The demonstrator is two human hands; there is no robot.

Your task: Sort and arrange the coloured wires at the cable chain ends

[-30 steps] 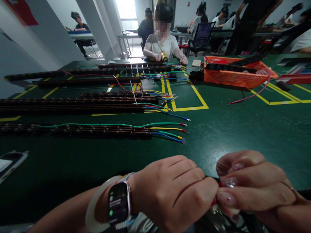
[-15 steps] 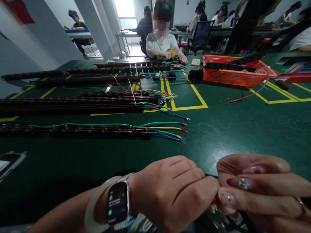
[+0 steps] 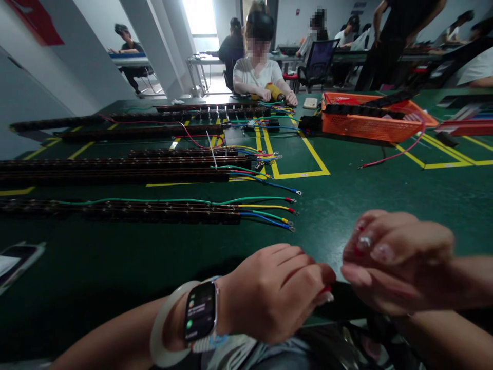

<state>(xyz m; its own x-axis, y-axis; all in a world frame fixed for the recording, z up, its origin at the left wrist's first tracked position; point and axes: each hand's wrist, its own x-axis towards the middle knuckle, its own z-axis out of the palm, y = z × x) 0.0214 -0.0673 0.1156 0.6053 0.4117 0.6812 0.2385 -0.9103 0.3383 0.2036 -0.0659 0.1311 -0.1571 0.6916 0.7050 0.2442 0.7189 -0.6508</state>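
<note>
Left hand and right hand curled, can't tell if gripping anything; nearest wired strip probably light, saggy: grip dark body, spare soft leads.

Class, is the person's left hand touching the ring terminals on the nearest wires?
Apart: the head view shows green tabletop between the left hand and the ring terminals.

I am in an assembly workshop: a green bench marked with yellow tape, coloured wires, people at farther tables.
</note>
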